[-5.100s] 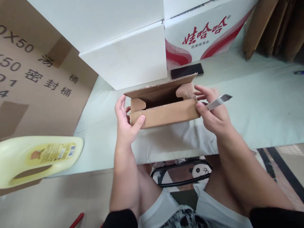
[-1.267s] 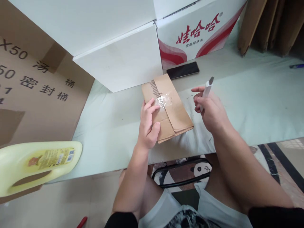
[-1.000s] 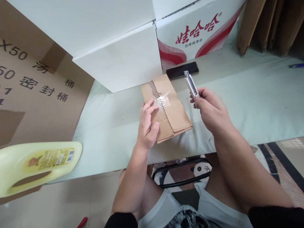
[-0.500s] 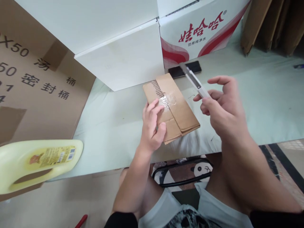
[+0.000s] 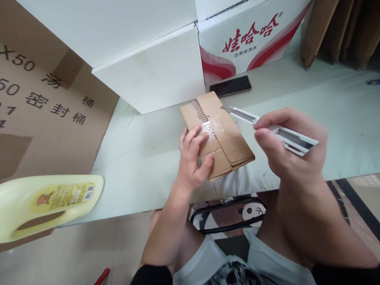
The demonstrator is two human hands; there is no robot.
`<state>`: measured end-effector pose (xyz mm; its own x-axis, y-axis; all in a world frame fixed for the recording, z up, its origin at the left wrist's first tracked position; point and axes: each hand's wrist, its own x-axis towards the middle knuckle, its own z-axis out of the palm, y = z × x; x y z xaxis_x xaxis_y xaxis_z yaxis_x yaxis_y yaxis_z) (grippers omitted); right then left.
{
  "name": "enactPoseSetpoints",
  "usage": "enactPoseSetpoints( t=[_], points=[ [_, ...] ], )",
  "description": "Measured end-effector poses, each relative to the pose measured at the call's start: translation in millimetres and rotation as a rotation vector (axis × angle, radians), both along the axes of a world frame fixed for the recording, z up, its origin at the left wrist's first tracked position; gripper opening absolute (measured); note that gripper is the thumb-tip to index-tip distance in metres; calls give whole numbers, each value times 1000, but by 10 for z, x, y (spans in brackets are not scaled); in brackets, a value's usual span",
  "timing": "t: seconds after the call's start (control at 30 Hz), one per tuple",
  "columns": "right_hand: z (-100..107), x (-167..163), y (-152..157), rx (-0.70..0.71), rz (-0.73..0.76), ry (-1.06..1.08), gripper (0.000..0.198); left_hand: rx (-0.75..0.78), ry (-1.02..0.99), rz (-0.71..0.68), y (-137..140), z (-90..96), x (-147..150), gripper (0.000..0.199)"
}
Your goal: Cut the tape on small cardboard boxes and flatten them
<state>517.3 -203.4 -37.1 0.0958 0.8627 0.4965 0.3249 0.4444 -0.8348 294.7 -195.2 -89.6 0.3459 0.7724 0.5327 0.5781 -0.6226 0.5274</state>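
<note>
Yellow all over, a bottle (image 5: pixel 63 196) is seen at the left, by a big carton (image 5: pixel 80 89). Next, a white box (image 5: pixel 154 75) is set at the back of the tabletop (image 5: pixel 133 158). Near the front edge, the left hand (image 5: pixel 192 162) is laid on a small box (image 5: pixel 233 142), fingers and thumb spread apart. Behind that, a phone (image 5: pixel 231 86) is laid flat. A knife (image 5: pixel 245 115) is held in the right hand (image 5: pixel 291 164), its tip pointed at the small box's right edge; whether they touch cannot be told.
</note>
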Motion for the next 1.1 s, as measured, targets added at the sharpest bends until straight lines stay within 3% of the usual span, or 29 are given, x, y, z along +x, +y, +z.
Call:
enactPoseSetpoints(
  t=[0.17,0.37,0.7,1.1],
  points=[
    [-7,-58,14,-73,97,-115,21,-9,-5,-4,7,-3,0,45],
    [-22,-119,33,-53,171,-245,17,-25,-15,-2,14,-28,-12,46],
    [-53,-145,28,-50,143,-222,18,-29,-28,-8,23,-39,-24,45],
    [-33,-206,-5,5,81,-357,15,-44,-47,4,23,-61,-24,45]
  ],
)
